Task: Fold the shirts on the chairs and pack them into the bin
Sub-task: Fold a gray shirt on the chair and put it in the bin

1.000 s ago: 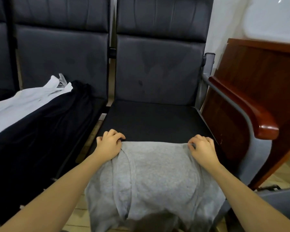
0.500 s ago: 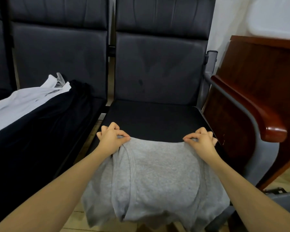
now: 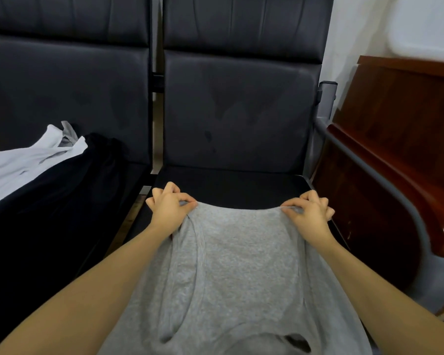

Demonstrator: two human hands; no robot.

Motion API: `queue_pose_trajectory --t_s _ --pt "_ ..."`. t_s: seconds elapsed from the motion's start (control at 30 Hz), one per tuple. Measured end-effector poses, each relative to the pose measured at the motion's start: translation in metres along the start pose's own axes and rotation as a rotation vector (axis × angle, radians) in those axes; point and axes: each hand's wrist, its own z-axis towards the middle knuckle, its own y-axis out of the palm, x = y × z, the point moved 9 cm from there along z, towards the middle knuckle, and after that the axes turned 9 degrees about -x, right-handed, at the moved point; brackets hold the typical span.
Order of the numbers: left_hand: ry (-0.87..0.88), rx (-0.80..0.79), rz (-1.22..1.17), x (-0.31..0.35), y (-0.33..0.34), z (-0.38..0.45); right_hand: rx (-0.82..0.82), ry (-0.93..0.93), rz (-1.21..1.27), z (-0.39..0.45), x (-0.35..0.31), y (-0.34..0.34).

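A grey shirt lies over the front half of the right chair's black seat and hangs off its front edge. My left hand pinches the shirt's far left corner between thumb and fingers. My right hand pinches the far right corner the same way. The far edge sags slightly between the two hands, lifted a little off the seat. On the left chair lie a black shirt and a white shirt, partly overlapping. No bin is in view.
Two dark padded chair backs stand side by side. A grey metal armrest borders the right chair. A red-brown wooden piece of furniture stands close on the right. A narrow gap separates the two seats.
Both hands have gone from resting on the shirt's far corners to pinching them, and have moved the far edge a little away from me and up off the seat.
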Motion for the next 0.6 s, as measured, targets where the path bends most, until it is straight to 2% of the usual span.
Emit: queue_pose_trajectory --t_s 0.2,0.4,0.6 --pt "0.029 0.153 -0.016 0.024 -0.016 0.043 0.131 -0.014 0.012 0.047 -0.019 -0.022" --pt "0.051 0.322 -0.032 0.044 -0.052 0.071 0.329 -0.080 0.058 0.071 -0.039 -0.059" --pt "0.108 0.378 -0.044 0.057 -0.074 0.058 0.406 -0.114 0.119 0.057 -0.045 -0.071"
